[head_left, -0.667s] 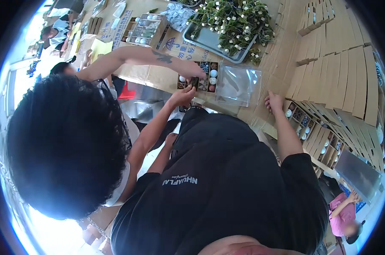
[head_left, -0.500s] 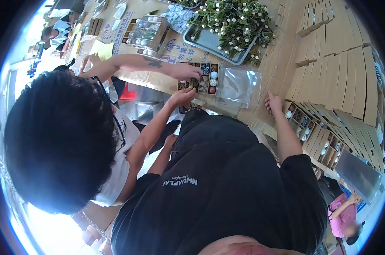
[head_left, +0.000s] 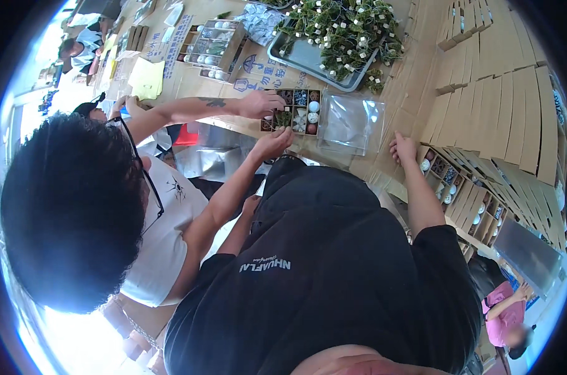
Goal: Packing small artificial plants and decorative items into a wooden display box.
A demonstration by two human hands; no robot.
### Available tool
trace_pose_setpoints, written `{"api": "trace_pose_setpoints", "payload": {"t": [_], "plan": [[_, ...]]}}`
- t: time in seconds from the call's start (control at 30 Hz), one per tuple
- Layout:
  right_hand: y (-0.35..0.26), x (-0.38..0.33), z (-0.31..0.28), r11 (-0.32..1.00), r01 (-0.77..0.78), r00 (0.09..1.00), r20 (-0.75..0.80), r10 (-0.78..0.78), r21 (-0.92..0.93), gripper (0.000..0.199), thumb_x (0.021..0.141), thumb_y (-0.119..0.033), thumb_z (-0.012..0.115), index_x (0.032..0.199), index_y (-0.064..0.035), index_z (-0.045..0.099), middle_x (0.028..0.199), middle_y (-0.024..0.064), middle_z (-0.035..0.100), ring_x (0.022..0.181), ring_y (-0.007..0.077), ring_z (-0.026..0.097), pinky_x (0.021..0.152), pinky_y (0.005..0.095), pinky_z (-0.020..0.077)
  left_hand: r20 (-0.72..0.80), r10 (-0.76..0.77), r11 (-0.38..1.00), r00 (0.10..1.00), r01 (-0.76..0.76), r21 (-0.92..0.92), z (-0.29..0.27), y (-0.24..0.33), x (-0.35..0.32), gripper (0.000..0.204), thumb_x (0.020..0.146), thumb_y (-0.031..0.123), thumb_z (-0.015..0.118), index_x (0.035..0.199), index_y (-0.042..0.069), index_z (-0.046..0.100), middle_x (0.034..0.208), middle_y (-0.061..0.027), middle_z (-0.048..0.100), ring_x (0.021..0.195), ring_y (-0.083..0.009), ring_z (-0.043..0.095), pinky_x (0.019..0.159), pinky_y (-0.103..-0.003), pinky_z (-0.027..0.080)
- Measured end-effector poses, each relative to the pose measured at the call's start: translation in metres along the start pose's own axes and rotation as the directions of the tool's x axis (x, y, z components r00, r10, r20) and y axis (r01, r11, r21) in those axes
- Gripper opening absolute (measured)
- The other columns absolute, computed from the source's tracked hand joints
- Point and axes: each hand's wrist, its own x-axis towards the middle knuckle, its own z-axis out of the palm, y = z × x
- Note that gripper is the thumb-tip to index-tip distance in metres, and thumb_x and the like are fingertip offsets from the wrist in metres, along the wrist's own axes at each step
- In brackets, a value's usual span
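My right hand [head_left: 403,149] rests on the cardboard-covered table, its fingers loosely apart and holding nothing. To its left lies a clear plastic cover [head_left: 351,125]. My left hand [head_left: 252,204] is down beside my waist; its fingers are hidden. Beyond my body sits a divided box [head_left: 313,117] with balls, cones and a white star-like piece in its compartments. A co-worker in a white shirt leans in from the left. Both of that person's hands are at the box, one [head_left: 263,104] over its left side, the other [head_left: 276,143] by green moss [head_left: 283,119] in a compartment.
A grey tray [head_left: 277,55] heaped with green sprigs and small white pieces stands at the back. Stacked cardboard-topped boxes [head_left: 490,119] line the right. Another filled box [head_left: 218,47] and yellow paper [head_left: 147,79] lie at the left. Other people sit farther off.
The co-worker's upper hand has drawn back to the left, uncovering more of the box. The co-worker's head has shifted slightly left. My right hand has stayed in place.
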Motion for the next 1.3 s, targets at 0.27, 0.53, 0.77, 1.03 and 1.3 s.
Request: {"api": "trace_pose_setpoints", "payload": {"t": [0.27,0.53,0.77,1.03,1.3], "plan": [[0.021,0.002,-0.010,0.996,-0.066,0.995,-0.070,0.070,0.062,0.053,0.095,-0.047,0.045,0.071,-0.0019,0.062,0.054,0.0058,0.058,0.035,0.0155,0.049,0.031,0.0299,0.0341,0.230,0.879,-0.029,0.418,-0.434,0.900,-0.079,0.096,-0.054,0.068,0.080,0.051,0.054,0.122,-0.003,0.056,0.125,-0.0133,0.055,0.129,-0.0317,0.039,0.104,-0.035,0.041],[0.015,-0.002,-0.006,0.998,-0.034,0.997,-0.064,0.038,0.060,0.052,0.095,-0.048,0.045,0.070,-0.0038,0.059,0.051,0.0030,0.053,0.032,0.0139,0.045,0.029,0.0291,0.0311,0.347,0.799,-0.065,0.492,-0.503,0.862,-0.091,0.113,-0.060,0.062,0.084,0.048,0.050,0.121,-0.002,0.057,0.127,-0.0135,0.053,0.130,-0.0317,0.037,0.106,-0.037,0.040],[0.018,-0.001,-0.007,0.997,-0.019,0.998,-0.055,0.023,0.077,0.052,0.094,-0.048,0.046,0.069,-0.0035,0.059,0.051,0.0034,0.054,0.033,0.0139,0.046,0.029,0.0293,0.0320,0.313,0.858,-0.042,0.407,-0.551,0.833,-0.092,0.104,-0.057,0.058,0.084,0.045,0.049,0.115,-0.003,0.059,0.125,-0.0129,0.054,0.128,-0.0291,0.038,0.106,-0.034,0.038],[0.013,-0.005,-0.006,0.996,-0.033,0.997,-0.065,0.038,0.084,0.053,0.094,-0.049,0.047,0.069,-0.0033,0.060,0.051,0.0035,0.054,0.033,0.0140,0.046,0.029,0.0295,0.0309,0.465,0.750,-0.215,0.470,-0.491,0.844,-0.107,0.126,-0.061,0.047,0.083,0.039,0.048,0.099,-0.001,0.067,0.111,-0.0134,0.061,0.124,-0.0310,0.042,0.108,-0.038,0.032],[0.017,-0.003,-0.010,0.998,-0.023,0.998,-0.059,0.026,0.059,0.054,0.095,-0.047,0.045,0.072,-0.0018,0.062,0.054,0.0049,0.057,0.035,0.0148,0.048,0.031,0.0303,0.0349,0.412,0.782,-0.283,0.467,-0.324,0.903,-0.090,0.122,-0.053,0.045,0.083,0.034,0.049,0.101,-0.004,0.067,0.112,-0.0174,0.062,0.119,-0.0334,0.047,0.106,-0.040,0.037]]}}
